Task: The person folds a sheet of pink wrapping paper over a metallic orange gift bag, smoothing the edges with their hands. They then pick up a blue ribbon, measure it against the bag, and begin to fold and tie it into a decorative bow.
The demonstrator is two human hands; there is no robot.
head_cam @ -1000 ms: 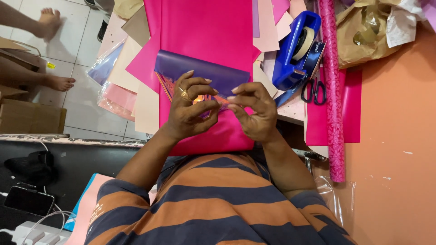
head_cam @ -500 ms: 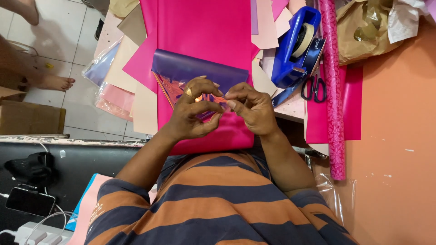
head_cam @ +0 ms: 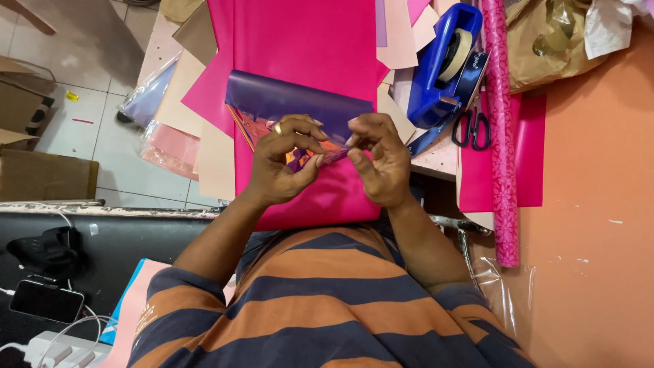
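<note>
My left hand [head_cam: 283, 163] and my right hand [head_cam: 378, 160] meet in front of my chest. Both pinch a small folded piece of shiny orange and purple paper [head_cam: 310, 155] between fingertips and thumbs. A ring sits on a finger of the left hand. Just beyond the hands lies a purple sheet [head_cam: 300, 102], its near edge curling up. Under it spreads a large bright pink sheet [head_cam: 300, 41] that reaches down to my lap.
A blue tape dispenser [head_cam: 443, 65] stands at the upper right, black-handled scissors [head_cam: 471, 126] beside it. A pink patterned wrapping roll [head_cam: 501, 129] runs down the right. Beige paper sheets [head_cam: 197, 102] lie left. A cardboard box [head_cam: 41, 174] sits on the tiled floor; a phone [head_cam: 46, 300] lies lower left.
My fingers have shifted on the small folded paper, the fingertips drawing closer together. Another person's bare feet at the upper left have gone out of view.
</note>
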